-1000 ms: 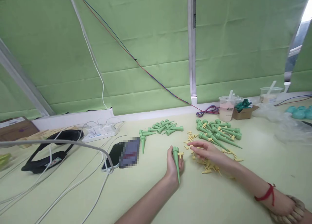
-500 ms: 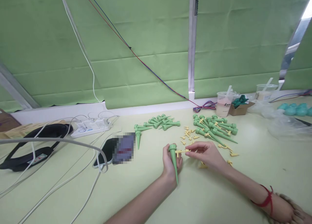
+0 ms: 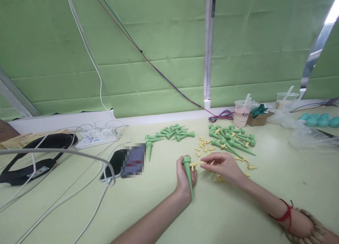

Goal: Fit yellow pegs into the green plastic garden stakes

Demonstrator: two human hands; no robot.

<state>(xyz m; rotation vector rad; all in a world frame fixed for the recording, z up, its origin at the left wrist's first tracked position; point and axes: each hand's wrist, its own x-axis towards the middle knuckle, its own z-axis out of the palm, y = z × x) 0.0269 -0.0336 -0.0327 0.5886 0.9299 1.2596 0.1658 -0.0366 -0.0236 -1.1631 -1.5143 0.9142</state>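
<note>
Two bare hands met over the pale green tabletop (image 3: 238, 208). The left hand (image 3: 184, 176) was wrapped around a green plastic cone-shaped spike (image 3: 188, 174), its wide collar up and its point slanting down toward the wrist. The right hand (image 3: 224, 166) pinched a small yellow plastic valve piece (image 3: 196, 163) between thumb and fingertips, and that piece touched the side of the spike's collar. Both hands were therefore closed, each on its own part, and nearly together.

Behind them lay a scatter of loose yellow pieces (image 3: 204, 145), a pile of green spikes already carrying yellow parts (image 3: 233, 139) to the right, and a pile of bare green spikes (image 3: 172, 132) to the left. A dark phone (image 3: 116, 162) and white cables (image 3: 79, 198) lay well to the left.

As a judgement, the yellow piece was small and held only at its end, so a push off the line of the collar's hole could jam it, snap its stem or flick it out of the fingers into the scatter. A slack left grip would let the spike twist away.
</note>
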